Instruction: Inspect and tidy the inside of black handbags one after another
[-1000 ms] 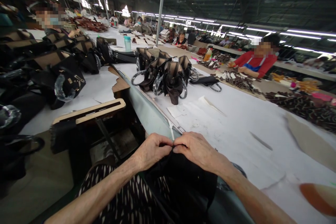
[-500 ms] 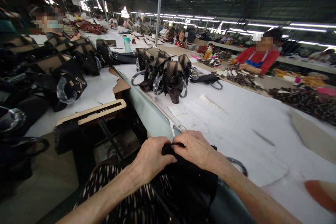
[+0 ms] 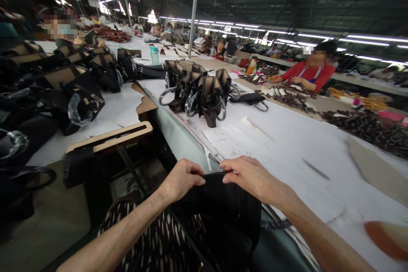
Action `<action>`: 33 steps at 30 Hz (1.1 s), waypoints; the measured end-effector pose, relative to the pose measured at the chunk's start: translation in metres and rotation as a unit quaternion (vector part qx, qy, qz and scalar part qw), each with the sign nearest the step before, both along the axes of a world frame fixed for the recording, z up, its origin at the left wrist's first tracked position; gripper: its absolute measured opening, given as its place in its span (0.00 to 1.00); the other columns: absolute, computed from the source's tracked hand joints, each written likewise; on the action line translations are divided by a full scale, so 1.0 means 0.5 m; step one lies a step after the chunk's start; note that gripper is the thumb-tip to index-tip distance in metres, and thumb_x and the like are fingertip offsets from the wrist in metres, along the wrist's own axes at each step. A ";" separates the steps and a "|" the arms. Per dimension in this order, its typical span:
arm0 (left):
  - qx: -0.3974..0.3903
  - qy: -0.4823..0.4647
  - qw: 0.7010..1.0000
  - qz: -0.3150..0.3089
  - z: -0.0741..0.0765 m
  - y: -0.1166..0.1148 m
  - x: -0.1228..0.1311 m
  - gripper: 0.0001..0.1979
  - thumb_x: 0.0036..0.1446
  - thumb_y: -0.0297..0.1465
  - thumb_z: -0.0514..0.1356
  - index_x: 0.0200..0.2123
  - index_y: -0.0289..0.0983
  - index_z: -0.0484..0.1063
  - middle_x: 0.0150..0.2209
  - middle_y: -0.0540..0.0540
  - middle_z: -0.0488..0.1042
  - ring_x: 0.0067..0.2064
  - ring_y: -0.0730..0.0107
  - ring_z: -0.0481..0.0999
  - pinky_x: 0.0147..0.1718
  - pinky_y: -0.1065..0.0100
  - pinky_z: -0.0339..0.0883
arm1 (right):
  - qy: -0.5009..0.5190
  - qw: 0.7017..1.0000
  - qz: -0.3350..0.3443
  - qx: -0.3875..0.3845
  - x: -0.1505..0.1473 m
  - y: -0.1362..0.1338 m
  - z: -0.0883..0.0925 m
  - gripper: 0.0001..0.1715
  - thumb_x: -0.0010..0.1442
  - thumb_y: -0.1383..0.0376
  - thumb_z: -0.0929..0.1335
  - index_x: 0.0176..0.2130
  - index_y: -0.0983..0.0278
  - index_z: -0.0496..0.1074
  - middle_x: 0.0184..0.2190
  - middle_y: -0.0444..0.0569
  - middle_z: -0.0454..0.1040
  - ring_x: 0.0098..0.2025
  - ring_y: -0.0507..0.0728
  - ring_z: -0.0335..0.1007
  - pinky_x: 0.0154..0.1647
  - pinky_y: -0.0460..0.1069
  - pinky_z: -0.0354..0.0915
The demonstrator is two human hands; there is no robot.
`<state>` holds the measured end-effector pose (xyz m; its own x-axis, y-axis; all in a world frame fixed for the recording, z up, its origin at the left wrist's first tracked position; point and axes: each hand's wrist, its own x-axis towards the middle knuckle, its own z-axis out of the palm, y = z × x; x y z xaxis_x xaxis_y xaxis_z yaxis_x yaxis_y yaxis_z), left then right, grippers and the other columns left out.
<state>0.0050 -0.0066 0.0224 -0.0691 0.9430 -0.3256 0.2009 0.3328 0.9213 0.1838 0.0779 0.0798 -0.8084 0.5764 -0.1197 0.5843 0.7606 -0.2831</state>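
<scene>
A black handbag (image 3: 223,212) rests in my lap against the table edge, its upper rim stretched between my two hands. My left hand (image 3: 181,180) pinches the rim at its left, thumb on the near side. On the right part of the same rim, my right hand (image 3: 247,176) grips with thumb and fingers. One dark handle (image 3: 276,224) shows beside the bag on the right. The lower part of the bag sinks into shadow over my patterned clothing (image 3: 143,238).
Several black handbags with wrapped handles (image 3: 208,97) stand ahead on the white table (image 3: 287,148); more are heaped left (image 3: 73,97). A wooden slotted frame (image 3: 111,136) juts out at left. A person in red (image 3: 314,72) sits across, near piled dark strips (image 3: 366,129).
My hands have moved apart along the rim, leaving a wider stretch of it showing between them. The bag's mouth looks more spread.
</scene>
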 end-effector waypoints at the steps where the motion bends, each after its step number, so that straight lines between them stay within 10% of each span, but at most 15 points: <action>1: -0.005 -0.005 1.000 0.003 -0.001 0.003 -0.001 0.07 0.40 0.29 0.58 0.25 0.33 0.75 0.17 0.53 0.66 0.21 0.75 0.61 0.21 0.73 0.52 | -0.002 1.000 0.000 -0.009 0.002 0.000 0.003 0.04 0.54 0.67 0.67 0.28 0.60 0.70 0.24 0.40 0.71 0.31 0.53 0.64 0.31 0.45 0.53; 14: -0.025 -0.133 0.991 0.015 0.004 0.018 -0.007 0.05 0.32 0.26 0.60 0.20 0.32 0.72 0.13 0.55 0.65 0.15 0.81 0.56 0.16 0.74 0.45 | 0.030 0.970 -0.046 -0.237 0.007 0.034 -0.011 0.09 0.49 0.64 0.65 0.20 0.65 0.65 0.15 0.38 0.53 0.21 0.49 0.50 0.21 0.44 0.45; 33: -0.007 -0.162 0.979 -0.124 0.025 0.074 -0.019 0.09 0.28 0.27 0.64 0.20 0.33 0.74 0.15 0.53 0.68 0.18 0.77 0.62 0.18 0.73 0.53 | 0.025 0.957 -0.073 -0.278 0.036 0.045 0.009 0.10 0.49 0.63 0.65 0.23 0.67 0.70 0.15 0.38 0.55 0.20 0.48 0.48 0.20 0.44 0.45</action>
<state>-0.0047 0.0306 0.0351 0.2708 0.9126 -0.3062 -0.0250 0.3247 0.9455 0.2020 0.1003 0.0840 -0.7365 0.5427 -0.4039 0.6480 0.3947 -0.6514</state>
